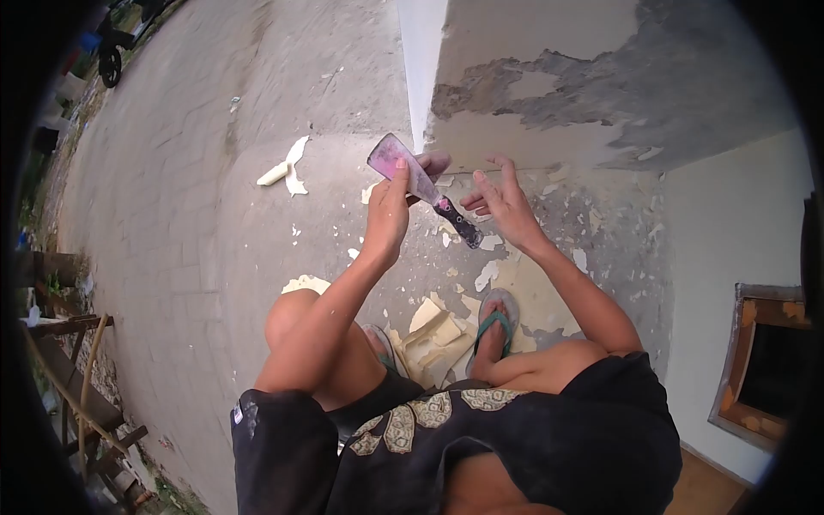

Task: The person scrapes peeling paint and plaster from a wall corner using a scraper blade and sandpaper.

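Observation:
A putty knife [422, 182] with a wide, pink-smeared blade and a dark handle is in my left hand [390, 210]. The left thumb presses on the blade while the fingers pass behind it, and the handle points down to the right. My right hand [505, 206] is apart from the handle, its fingers spread and holding nothing. Beyond both hands stands the wall [524, 137], its cream paint partly peeled to rough grey. Paint flakes [487, 275] lie scattered on the concrete below the hands.
A curled paint strip [287, 169] rests on the paving at left. Larger peeled sheets [429, 335] lie between my sandalled feet [496, 324]. A wooden-framed opening [760, 365] is in the white wall at right. Wooden poles [90, 386] stand at far left, a motorcycle wheel [110, 67] at top left.

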`<state>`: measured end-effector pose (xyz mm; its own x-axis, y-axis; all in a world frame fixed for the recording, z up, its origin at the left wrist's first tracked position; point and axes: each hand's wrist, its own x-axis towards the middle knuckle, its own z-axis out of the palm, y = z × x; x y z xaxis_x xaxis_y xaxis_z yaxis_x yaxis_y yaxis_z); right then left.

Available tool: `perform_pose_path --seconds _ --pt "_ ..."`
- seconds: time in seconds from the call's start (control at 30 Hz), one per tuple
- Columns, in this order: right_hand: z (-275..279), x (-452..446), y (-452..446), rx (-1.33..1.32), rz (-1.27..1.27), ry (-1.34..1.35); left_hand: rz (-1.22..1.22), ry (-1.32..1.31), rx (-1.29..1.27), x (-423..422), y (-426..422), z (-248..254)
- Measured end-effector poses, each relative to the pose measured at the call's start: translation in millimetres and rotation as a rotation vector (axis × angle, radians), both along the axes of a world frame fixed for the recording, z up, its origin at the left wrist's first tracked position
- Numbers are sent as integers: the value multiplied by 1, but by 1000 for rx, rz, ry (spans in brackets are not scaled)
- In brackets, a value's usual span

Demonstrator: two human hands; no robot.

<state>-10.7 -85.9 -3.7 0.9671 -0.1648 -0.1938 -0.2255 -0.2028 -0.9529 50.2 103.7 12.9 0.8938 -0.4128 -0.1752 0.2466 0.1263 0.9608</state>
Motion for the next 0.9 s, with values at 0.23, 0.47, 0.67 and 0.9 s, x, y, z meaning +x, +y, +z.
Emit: perform_pose_path --seconds 0.23,0.47,0.67,0.9 --pt "14 12 13 262 436 99 144 -190 77 7 -9 0" --pt "67 14 -39 138 377 137 115 138 -57 24 12 14" --pt "86 9 -69 0 504 206 -28 22 316 16 7 21" --pt "92 5 -49 -406 409 81 -13 -90 251 23 2 7"
